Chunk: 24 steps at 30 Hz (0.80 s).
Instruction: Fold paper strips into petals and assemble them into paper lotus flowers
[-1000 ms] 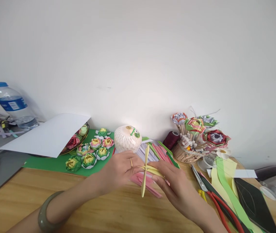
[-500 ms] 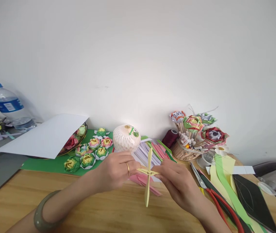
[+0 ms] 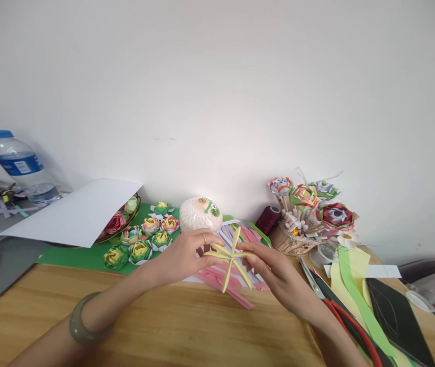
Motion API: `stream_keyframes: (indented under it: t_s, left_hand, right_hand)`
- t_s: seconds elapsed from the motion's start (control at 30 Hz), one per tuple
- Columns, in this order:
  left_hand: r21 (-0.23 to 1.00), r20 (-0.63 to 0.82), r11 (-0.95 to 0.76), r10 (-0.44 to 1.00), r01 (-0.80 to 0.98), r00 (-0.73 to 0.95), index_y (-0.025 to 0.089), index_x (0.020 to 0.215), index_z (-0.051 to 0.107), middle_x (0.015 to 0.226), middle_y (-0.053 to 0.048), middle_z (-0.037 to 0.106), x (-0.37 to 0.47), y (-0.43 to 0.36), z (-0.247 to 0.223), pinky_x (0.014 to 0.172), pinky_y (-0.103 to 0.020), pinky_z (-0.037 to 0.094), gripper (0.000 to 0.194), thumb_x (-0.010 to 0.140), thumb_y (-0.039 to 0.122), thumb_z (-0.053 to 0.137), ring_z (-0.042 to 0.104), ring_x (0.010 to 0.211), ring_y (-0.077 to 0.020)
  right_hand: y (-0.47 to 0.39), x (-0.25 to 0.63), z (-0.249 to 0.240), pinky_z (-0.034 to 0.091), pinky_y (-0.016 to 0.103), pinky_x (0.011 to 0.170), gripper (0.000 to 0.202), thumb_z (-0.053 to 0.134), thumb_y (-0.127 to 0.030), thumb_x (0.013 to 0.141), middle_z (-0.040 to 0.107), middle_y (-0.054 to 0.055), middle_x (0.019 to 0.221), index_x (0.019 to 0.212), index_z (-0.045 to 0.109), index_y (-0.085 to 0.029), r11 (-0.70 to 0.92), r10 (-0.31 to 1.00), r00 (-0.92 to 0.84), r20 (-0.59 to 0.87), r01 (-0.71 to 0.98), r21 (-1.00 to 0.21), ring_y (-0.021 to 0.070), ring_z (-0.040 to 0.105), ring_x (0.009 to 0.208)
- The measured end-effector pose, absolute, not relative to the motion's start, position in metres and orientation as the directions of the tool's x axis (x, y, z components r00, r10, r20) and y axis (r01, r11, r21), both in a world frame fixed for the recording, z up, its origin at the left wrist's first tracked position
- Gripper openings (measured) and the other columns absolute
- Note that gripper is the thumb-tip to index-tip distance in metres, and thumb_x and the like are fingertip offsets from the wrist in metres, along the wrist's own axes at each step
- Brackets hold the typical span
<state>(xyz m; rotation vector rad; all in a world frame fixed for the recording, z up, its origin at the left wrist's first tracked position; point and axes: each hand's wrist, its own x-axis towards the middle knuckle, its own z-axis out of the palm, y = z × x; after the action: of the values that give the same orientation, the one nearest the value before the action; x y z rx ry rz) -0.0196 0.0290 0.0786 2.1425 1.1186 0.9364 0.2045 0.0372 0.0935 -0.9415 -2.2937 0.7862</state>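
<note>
A pale yellow folded-paper star [image 3: 231,256], with several slim pointed arms fanning out from its middle, is held up above the table. My left hand [image 3: 186,255], with a ring on one finger, pinches its left arms between thumb and fingers. My right hand [image 3: 274,267] grips the tip of an arm on the right side. Behind and below the star lie pink paper strips [image 3: 223,285] and lilac paper strips [image 3: 232,239], partly hidden by the hands.
Folded paper flowers [image 3: 139,251] sit on a green sheet [image 3: 83,260]. At right are a basket of paper flowers [image 3: 289,239], a maroon thread spool [image 3: 269,219] and red-handled scissors [image 3: 339,311]. A round white wrapped object [image 3: 201,216] and a water bottle [image 3: 22,168] stand farther back.
The yellow star has turned and its arms have spread, so more of them show separately. Both hands have shifted slightly upward and changed their grip on it.
</note>
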Motion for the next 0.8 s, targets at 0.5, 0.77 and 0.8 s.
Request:
stream_keyframes:
  t_s: [0.5, 0.77, 0.8]
  left_hand:
    - [0.990, -0.054, -0.002, 0.916, 0.139, 0.397, 0.014, 0.096, 0.061, 0.089, -0.006, 0.067, -0.013, 0.031, 0.074, 0.071, -0.027, 0.050, 0.032, 0.082, 0.041, 0.051, 0.062, 0.080, -0.0153]
    - [0.989, -0.145, 0.115, 0.881, 0.093, 0.451, 0.015, 0.088, 0.064, 0.078, -0.003, 0.066, -0.007, 0.030, 0.066, 0.068, -0.028, 0.051, 0.023, 0.075, 0.034, 0.060, 0.063, 0.074, -0.0158]
    - [0.991, -0.131, 0.102, 0.888, 0.088, 0.440, 0.015, 0.088, 0.064, 0.078, -0.003, 0.066, -0.007, 0.030, 0.066, 0.068, -0.028, 0.051, 0.023, 0.075, 0.033, 0.060, 0.063, 0.073, -0.0158]
  right_hand:
    - [0.040, 0.197, 0.088, 0.045, 0.025, 0.072, 0.022, 0.042, -0.029, 0.092, 0.065, 0.001, 0.089, 0.100, 0.062, -0.023, 0.568, 0.687, -0.718, 0.113, 0.433, -0.700, 0.0142, 0.059, 0.080]
    - [0.038, 0.192, 0.085, 0.047, 0.028, 0.078, 0.023, 0.042, -0.030, 0.092, 0.066, 0.002, 0.099, 0.104, 0.060, -0.024, 0.533, 0.716, -0.689, 0.107, 0.442, -0.721, 0.0159, 0.061, 0.089]
    - [0.038, 0.191, 0.083, 0.047, 0.028, 0.077, 0.022, 0.043, -0.030, 0.091, 0.066, 0.003, 0.098, 0.104, 0.060, -0.023, 0.537, 0.728, -0.673, 0.126, 0.447, -0.716, 0.0159, 0.061, 0.089]
